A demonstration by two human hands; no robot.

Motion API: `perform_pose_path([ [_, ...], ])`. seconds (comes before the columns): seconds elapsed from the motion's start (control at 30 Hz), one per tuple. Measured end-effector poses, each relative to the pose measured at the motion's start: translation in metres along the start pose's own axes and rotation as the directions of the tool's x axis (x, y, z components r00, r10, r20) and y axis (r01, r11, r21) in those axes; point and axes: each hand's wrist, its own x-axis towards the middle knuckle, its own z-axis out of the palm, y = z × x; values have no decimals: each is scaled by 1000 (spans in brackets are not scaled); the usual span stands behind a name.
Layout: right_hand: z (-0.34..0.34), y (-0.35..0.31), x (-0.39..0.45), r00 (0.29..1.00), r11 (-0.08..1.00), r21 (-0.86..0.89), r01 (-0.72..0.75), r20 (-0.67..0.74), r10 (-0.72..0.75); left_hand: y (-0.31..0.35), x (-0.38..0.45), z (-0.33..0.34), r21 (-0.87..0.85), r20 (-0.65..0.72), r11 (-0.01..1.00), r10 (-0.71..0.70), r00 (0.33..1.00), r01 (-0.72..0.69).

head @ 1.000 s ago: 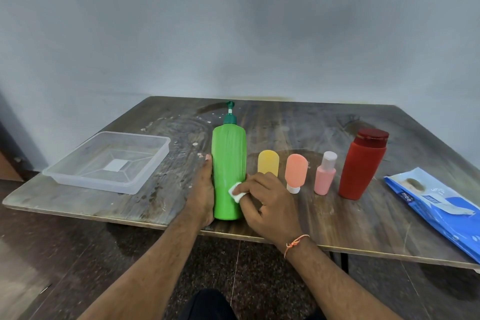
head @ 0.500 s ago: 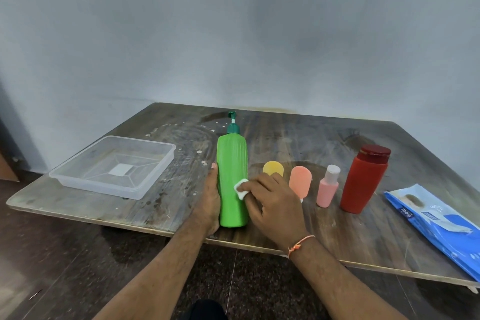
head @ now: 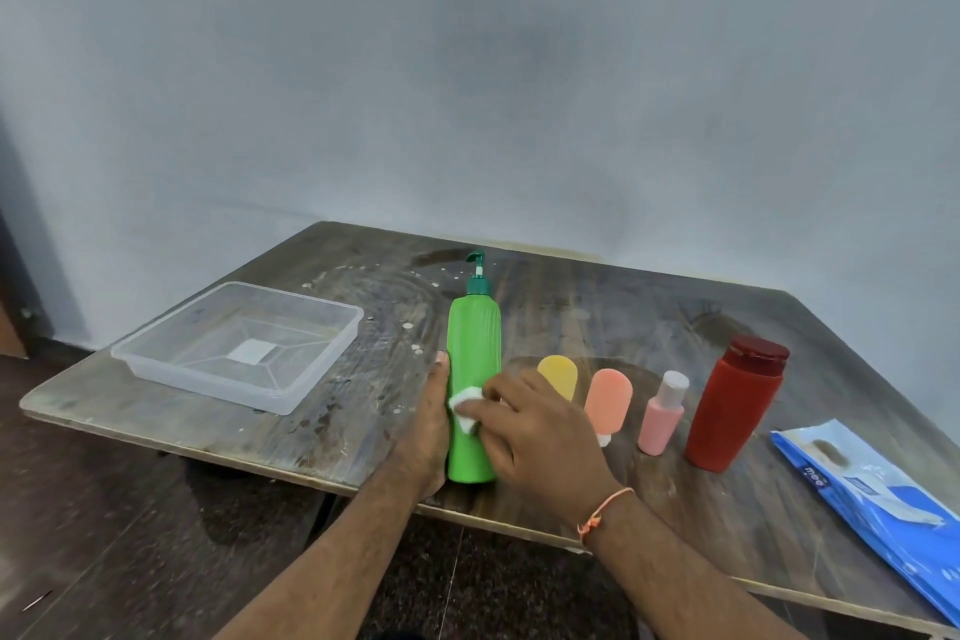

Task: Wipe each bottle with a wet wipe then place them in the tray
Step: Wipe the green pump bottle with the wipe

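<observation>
A tall green pump bottle (head: 474, 343) stands upright near the table's front edge. My left hand (head: 428, 424) grips its left side. My right hand (head: 535, 431) pinches a small white wet wipe (head: 464, 403) and presses it against the bottle's front. To the right stand a yellow bottle (head: 558, 374), an orange bottle (head: 609, 400), a small pink bottle (head: 662, 416) and a red bottle (head: 732, 405). A clear plastic tray (head: 156, 359) sits at the left with nothing in it.
A blue pack of wet wipes (head: 872, 489) lies at the table's right front edge. The wooden table (head: 597, 307) is stained and speckled with white spots behind the bottles. A grey wall rises behind it.
My right hand has slid the wipe leftward across the green bottle's front. The camera view has tilted upward, so the table sits lower in frame. My left hand keeps its hold.
</observation>
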Motion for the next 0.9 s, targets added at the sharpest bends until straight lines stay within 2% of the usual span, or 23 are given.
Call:
perform_pose_path([
  [0.1,-5,1,1,998,998,-41,50,36,-48,0,-1,1,16,4,1000,10,1000,-10],
  [0.27,-4,1,11,999,998,-46,-35,-25,33,-1,-1,1,-22,13,1000,21,1000,-20],
  [0.37,-5,-2,8,995,997,-32,73,69,-70,1,-3,1,-16,24,1000,27,999,-27],
  [0.43,-9,0,7,992,994,-54,99,79,-95,0,-2,1,-3,36,999,38,999,-38],
  [0.6,-8,4,17,1000,998,-59,-14,-21,13,-1,-1,4,-36,53,998,57,997,-55],
  [0.77,-10,2,10,983,988,-21,152,109,-149,-5,1,-1,-18,51,997,74,996,-73],
  [0.83,-12,5,13,989,988,-68,136,69,-131,-6,1,0,-6,39,997,80,996,-79],
  [0.9,-12,8,18,998,994,-95,55,-12,-56,-7,2,2,-51,30,996,72,997,-70],
])
